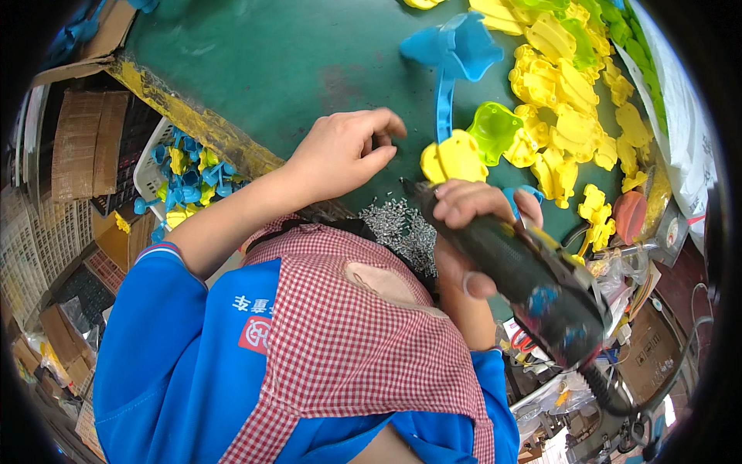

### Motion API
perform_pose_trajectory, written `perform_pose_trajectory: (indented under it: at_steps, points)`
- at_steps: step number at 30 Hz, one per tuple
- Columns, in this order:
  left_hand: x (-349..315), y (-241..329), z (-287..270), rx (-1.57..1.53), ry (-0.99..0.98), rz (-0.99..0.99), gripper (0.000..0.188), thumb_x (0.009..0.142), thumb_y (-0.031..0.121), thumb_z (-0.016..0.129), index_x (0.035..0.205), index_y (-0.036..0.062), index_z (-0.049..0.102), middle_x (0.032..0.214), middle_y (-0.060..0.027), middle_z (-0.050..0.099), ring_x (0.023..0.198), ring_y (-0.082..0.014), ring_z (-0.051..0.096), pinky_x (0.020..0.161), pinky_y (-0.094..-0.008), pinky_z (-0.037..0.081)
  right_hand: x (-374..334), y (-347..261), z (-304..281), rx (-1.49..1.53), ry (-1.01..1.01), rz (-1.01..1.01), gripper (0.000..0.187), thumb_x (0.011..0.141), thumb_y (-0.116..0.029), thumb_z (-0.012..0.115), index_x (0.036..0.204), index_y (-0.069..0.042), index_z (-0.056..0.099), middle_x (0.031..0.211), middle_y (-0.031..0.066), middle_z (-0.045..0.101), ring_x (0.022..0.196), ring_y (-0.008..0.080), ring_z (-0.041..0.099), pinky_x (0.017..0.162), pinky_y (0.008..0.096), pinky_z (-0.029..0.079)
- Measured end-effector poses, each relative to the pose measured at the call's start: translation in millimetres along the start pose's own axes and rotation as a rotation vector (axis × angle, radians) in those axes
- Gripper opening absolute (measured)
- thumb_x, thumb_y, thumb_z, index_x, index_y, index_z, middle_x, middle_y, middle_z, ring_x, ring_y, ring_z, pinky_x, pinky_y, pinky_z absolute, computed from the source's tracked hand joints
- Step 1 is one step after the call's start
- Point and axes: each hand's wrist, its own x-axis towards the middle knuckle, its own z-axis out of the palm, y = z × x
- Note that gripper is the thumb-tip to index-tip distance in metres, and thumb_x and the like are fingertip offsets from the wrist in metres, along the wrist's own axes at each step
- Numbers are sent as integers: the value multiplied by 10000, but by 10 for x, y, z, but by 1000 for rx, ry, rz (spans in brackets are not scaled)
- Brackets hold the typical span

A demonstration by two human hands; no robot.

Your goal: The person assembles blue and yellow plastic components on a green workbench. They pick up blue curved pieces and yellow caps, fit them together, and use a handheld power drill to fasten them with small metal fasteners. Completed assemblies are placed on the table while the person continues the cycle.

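- At the near edge of the green table (255,69), a black power tool (510,267) is being gripped by the right hand (470,203), fingers being wrapped closely around its body; the palm is being hidden by the tool itself.
- Towards the upper left the tool's dark nose is being pointed; its very end is being lost against the dark surface, so whether anything is being touched by it cannot be told.
- Near it, the left hand (340,151) is being held over the table, fingers curled, with a narrow gap being left at the thumb; whether something small is being pinched cannot be told.
- Beside the tool's front, loose screws (398,228) are being heaped, their right side being partly covered by the tool.
- Behind the right hand, a blue piece (528,192) is being mostly blocked from view, its shape being unclear.
- Farther off, a blue cup-ended part (464,52) is being met at its stem by a yellow piece (456,160); whether they are being joined cannot be told.
- Next to these, a lime-green part (495,133) is being crowded by heaped yellow parts (572,100), which are being bordered by a white bag (688,116).
- Below the table's left edge, a white basket (144,176) is being partly hidden.
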Motion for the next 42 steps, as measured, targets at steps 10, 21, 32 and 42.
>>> perform_pose_trajectory:
  at_steps: [10, 21, 32, 42]
  points:
    - [-158, 94, 229, 129, 36, 536, 125, 719, 161, 735, 810, 86, 694, 787, -18, 642, 748, -193, 607, 653, -331, 483, 260, -531, -122, 239, -97, 80, 905, 772, -677, 604, 1426, -132, 298, 812, 55, 539, 711, 186, 532, 718, 368, 426]
    - [-46, 259, 202, 147, 285, 466, 428, 602, 192, 828, 947, 73, 604, 804, -60, 604, 724, -228, 604, 620, -337, 482, 310, -510, -23, 145, 8, -89, 906, 775, -691, 586, 1418, -121, 300, 801, 63, 535, 707, 204, 545, 708, 378, 435]
    - [321, 203, 502, -30, 73, -57, 339, 750, 307, 692, 912, 22, 602, 770, -200, 655, 723, -383, 640, 666, -441, 516, 419, -120, -24, 4, -70, -185, 951, 749, -748, 551, 1365, -78, 275, 802, 102, 544, 705, 239, 566, 705, 426, 472]
    - [-998, -336, -245, -608, 763, 10, 377, 943, 319, 548, 1158, 9, 539, 995, -117, 659, 776, -215, 671, 632, -327, 556, 548, -907, -350, 181, 232, -172, 727, 670, -638, 732, 1118, -87, 578, 776, -10, 478, 702, 146, 484, 720, 341, 374]
